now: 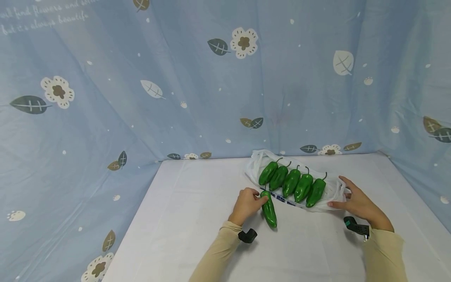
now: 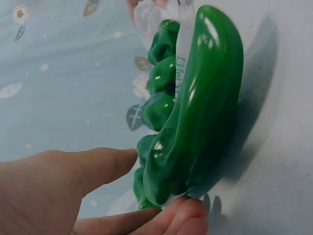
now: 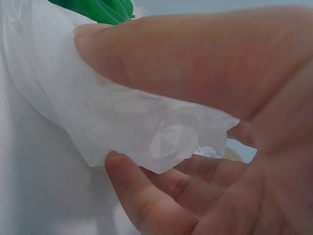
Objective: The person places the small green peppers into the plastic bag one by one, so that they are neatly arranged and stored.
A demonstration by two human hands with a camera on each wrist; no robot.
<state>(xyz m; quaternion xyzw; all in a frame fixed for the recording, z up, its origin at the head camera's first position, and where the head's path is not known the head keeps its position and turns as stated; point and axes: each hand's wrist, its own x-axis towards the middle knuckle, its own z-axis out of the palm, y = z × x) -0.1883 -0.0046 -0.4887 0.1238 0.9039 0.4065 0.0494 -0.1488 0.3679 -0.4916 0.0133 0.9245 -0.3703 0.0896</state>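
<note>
A single green pepper (image 1: pixel 269 211) slants in front of a white plastic bag (image 1: pixel 331 196), its stem end pointing away from me. My left hand (image 1: pixel 248 205) pinches it near that end, with the thumb on one side and fingers by the stem, as the left wrist view shows. Several more green peppers (image 1: pixel 291 182) lie side by side in a slanting row on the bag, stems toward the back. At the bag's right end, my right hand (image 1: pixel 363 203) grips the crumpled plastic (image 3: pixel 142 127) between thumb and fingers.
A white cloth (image 1: pixel 183 219) covers the table. Behind and beside it hangs a blue curtain (image 1: pixel 197 78) with leaves and flowers. A black wrist device (image 1: pixel 248 235) is at the left wrist, another black device (image 1: pixel 356 226) at the right.
</note>
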